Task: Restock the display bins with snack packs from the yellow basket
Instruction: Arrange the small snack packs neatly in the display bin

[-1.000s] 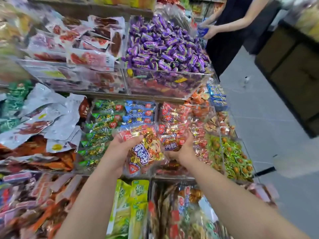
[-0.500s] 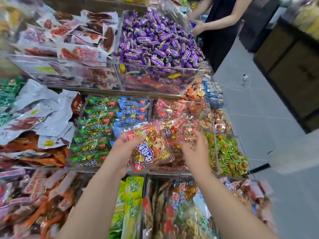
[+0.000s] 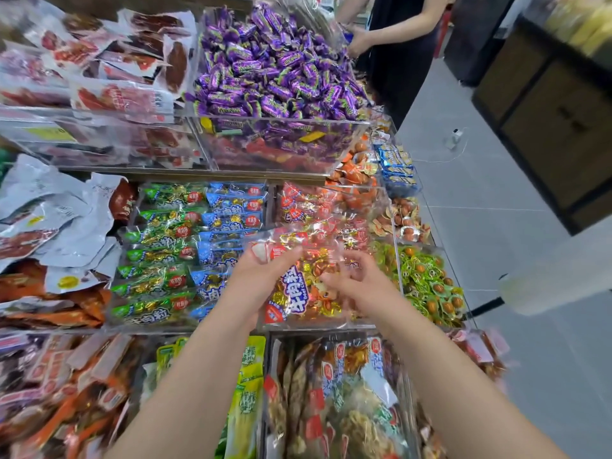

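Right hand (image 3: pixel 359 283) has returned beside the snack pack (image 3: pixel 298 294) held by left hand (image 3: pixel 261 276).

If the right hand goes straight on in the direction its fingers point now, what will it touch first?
Most likely the red beef cubes pack that the left hand holds; the right hand points up and left toward it. Depth is unclear; they may be touching.

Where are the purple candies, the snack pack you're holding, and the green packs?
purple candies (image 3: pixel 278 71), head view, middle of the heap
snack pack (image 3: pixel 294 291), head view, its printed label
green packs (image 3: pixel 155 256), head view, middle of the stack
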{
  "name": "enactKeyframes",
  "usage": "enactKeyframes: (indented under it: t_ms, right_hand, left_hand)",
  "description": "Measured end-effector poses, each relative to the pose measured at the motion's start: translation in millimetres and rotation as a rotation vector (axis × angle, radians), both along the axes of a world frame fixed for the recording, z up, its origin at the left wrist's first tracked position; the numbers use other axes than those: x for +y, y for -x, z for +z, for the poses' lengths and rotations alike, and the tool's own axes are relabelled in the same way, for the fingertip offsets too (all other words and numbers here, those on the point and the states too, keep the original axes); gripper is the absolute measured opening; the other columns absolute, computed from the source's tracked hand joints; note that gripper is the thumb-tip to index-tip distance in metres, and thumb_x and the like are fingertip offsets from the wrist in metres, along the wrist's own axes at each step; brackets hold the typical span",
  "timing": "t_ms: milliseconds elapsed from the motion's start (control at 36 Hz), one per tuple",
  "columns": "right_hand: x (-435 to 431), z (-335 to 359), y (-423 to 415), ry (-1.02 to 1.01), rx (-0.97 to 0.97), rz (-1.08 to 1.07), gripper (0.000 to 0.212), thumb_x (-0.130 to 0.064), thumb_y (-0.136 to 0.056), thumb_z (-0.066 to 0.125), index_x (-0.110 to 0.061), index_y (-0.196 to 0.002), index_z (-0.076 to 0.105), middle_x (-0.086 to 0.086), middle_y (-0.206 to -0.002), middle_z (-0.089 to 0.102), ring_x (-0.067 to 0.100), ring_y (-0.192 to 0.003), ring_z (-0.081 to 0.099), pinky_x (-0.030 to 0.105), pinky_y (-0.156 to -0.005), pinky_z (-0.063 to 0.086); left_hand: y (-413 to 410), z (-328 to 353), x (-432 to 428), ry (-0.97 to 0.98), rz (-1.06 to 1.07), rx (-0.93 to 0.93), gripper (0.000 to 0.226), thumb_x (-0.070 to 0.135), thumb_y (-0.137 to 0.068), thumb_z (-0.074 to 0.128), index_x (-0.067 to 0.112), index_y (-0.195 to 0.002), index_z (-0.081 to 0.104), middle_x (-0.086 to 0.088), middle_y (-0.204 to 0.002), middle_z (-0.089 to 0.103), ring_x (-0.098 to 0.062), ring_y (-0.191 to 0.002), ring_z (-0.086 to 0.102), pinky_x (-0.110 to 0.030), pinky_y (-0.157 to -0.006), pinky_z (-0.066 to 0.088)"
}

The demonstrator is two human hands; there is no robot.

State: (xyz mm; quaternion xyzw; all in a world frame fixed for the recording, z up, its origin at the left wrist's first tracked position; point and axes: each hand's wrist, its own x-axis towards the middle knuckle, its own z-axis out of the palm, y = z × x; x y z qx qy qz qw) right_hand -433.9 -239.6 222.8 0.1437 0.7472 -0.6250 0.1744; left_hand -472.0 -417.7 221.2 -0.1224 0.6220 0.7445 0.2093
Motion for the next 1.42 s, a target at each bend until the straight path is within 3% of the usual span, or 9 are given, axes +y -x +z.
enactKeyframes:
  t_ms: [194,333,500,639,722,806,889,1083,1417]
  right_hand:
    - [12,4,6,0.118,-0.002,0.016,0.060,-0.039,-0.047,0.086,-0.044,-0.099,0.056,0.005,-0.097,0.065,0.020,-0.070,0.067,0.035,-0.069,0.055]
    - [20,10,11,0.162,0.090,-0.076,0.067,-0.018,-0.062,0.082,-0.041,-0.117,0.052,0.005,-0.100,0.064,0.010,-0.065,0.068,0.023,-0.056,0.052]
    - [25,7,16,0.328,0.108,-0.383,0.039,-0.004,-0.077,0.071,-0.012,-0.111,0.051,0.018,-0.104,0.055,0.017,-0.070,0.068,0.030,-0.062,0.057]
    - [34,6,12,-0.133,0.012,-0.052,0.055,-0.029,-0.057,0.084,-0.006,-0.096,0.053,0.017,-0.096,0.066,0.021,-0.077,0.069,0.032,-0.073,0.056]
    - [42,10,12,-0.177,-0.031,0.093,0.063,-0.036,-0.054,0.085,-0.036,-0.110,0.055,0.004,-0.108,0.063,0.013,-0.084,0.067,0.025,-0.072,0.053]
    - [40,10,17,-0.154,-0.053,0.095,0.069,-0.065,-0.039,0.079,-0.059,-0.102,0.050,-0.014,-0.109,0.058,0.008,-0.091,0.064,0.028,-0.075,0.053]
    - [40,8,26,-0.211,-0.036,0.069,0.088,-0.064,-0.040,0.078,-0.047,-0.121,0.049,-0.015,-0.110,0.054,0.008,-0.097,0.059,0.025,-0.071,0.051]
    - [84,17,63,-0.240,0.313,-0.423,0.026,-0.019,-0.072,0.080,-0.031,-0.082,0.060,-0.003,-0.079,0.071,0.006,-0.061,0.067,0.022,-0.044,0.050]
    - [59,-47,155,-0.587,0.156,-0.328,0.064,-0.012,-0.088,0.063,-0.005,-0.139,0.025,0.015,-0.132,0.049,0.032,-0.122,0.049,0.037,-0.098,0.040]
  left_hand:
    - [-1,2,8,0.146,-0.115,0.027,0.030,0.040,-0.082,0.071,0.018,-0.100,0.059,0.018,-0.063,0.070,0.005,-0.054,0.065,-0.011,-0.037,0.043]
    - [0,3,3,0.193,-0.128,0.015,0.078,0.071,-0.053,0.065,0.023,-0.115,0.057,0.014,-0.096,0.065,-0.007,-0.099,0.062,-0.027,-0.089,0.041]
    - [4,-9,-2,0.122,-0.052,0.021,0.035,0.030,-0.075,0.079,0.022,-0.105,0.063,0.005,-0.102,0.072,-0.013,-0.103,0.062,-0.028,-0.078,0.043]
    - [9,-14,-11,0.111,0.008,0.035,0.022,0.027,-0.080,0.076,0.028,-0.093,0.058,0.026,-0.072,0.068,0.012,-0.070,0.058,-0.019,-0.062,0.035]
    - [11,-17,-14,0.158,-0.048,0.052,0.023,0.030,-0.079,0.077,0.030,-0.088,0.056,0.036,-0.063,0.062,0.013,-0.063,0.057,-0.020,-0.061,0.032]
    - [12,-15,-8,0.164,-0.107,0.060,0.035,0.031,-0.078,0.079,0.029,-0.085,0.045,0.031,-0.073,0.055,0.014,-0.067,0.047,-0.016,-0.059,0.031]
    - [12,-13,-1,0.183,-0.131,0.070,0.049,0.035,-0.076,0.080,0.035,-0.088,0.032,0.028,-0.083,0.037,0.013,-0.073,0.034,-0.016,-0.061,0.031]
    - [14,-23,-5,0.148,-0.092,0.025,0.036,0.035,-0.083,0.073,0.035,-0.101,0.042,0.019,-0.098,0.050,0.004,-0.084,0.045,-0.028,-0.082,0.034]
    - [10,-18,-9,0.187,-0.094,-0.027,0.069,0.042,-0.071,0.076,0.017,-0.131,0.051,-0.005,-0.128,0.060,-0.026,-0.121,0.055,-0.052,-0.106,0.040]
